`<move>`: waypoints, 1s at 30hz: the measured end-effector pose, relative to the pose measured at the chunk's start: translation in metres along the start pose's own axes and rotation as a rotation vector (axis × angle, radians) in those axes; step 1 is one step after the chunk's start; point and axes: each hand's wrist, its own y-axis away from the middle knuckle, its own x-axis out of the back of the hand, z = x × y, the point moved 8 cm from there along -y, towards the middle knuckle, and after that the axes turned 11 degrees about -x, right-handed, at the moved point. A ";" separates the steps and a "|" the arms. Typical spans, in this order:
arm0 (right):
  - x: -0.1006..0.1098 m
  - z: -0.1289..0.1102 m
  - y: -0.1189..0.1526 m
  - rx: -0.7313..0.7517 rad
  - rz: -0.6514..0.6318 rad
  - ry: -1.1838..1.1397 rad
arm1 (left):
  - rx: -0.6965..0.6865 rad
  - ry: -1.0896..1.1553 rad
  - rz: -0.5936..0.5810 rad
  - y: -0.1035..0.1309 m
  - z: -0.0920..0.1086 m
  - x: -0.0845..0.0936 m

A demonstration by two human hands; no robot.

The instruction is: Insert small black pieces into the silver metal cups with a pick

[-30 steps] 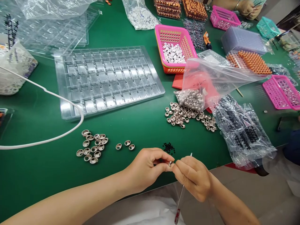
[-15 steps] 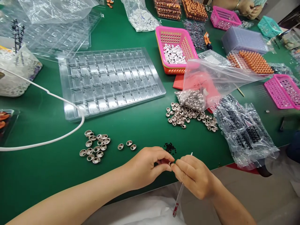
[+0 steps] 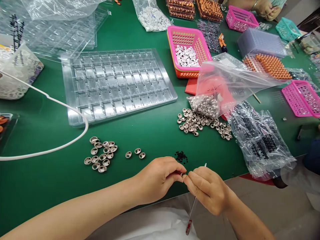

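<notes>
lower centre of the frame, left hand (image 3: 155, 180) has fingers clamped on a tiny metal piece (image 3: 182, 174); right hand (image 3: 209, 188), fingers closed round a slim tool (image 3: 189, 226), meets it!

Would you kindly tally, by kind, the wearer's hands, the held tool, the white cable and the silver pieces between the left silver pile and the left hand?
Left hand and right hand: 2
Held tool: 1
White cable: 1
Silver pieces there: 3
Total: 7

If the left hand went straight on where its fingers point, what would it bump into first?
Probably the right hand, which lies directly ahead of the left hand; whether the two touch is unclear.
</notes>
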 end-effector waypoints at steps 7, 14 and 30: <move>0.004 -0.002 0.000 0.026 0.076 -0.032 | -0.075 -0.008 0.063 0.000 0.012 0.001; -0.001 0.000 0.002 0.051 0.075 -0.014 | -0.098 -0.032 0.114 0.003 0.010 0.002; -0.001 0.012 0.008 -0.054 0.125 -0.060 | 0.168 0.200 0.086 0.002 -0.011 0.004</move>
